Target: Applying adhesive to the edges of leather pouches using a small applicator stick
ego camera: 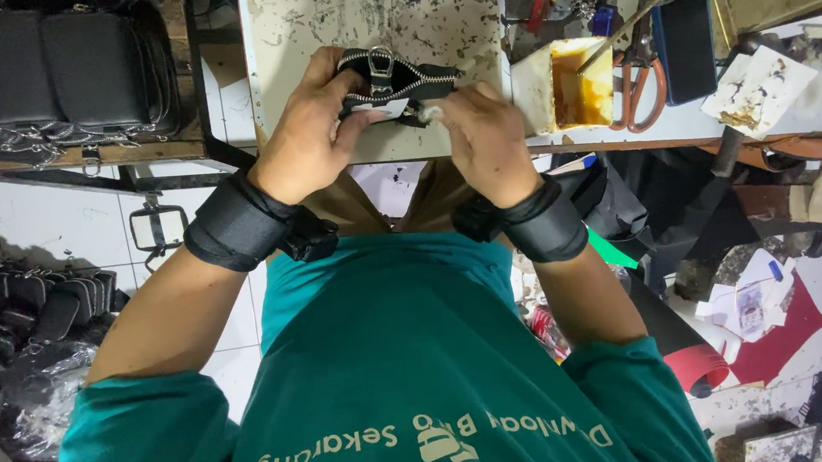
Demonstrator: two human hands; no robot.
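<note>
A small black pouch (397, 78) with a silver zipper and a metal ring lies at the near edge of a stained white work table (335, 12). My left hand (310, 131) grips the pouch's left side, thumb and fingers curled over it. My right hand (484, 135) pinches the pouch's right lower edge, next to a small white piece between the fingertips. Both wrists wear black straps.
A white tub of amber glue (568, 87) stands right of the pouch, with orange-handled scissors (637, 96) and a dark phone (684, 38) beyond. A wooden tray of finished black pouches (56, 68) sits at upper left. More black pouches (21, 311) and scraps lie on the tiled floor.
</note>
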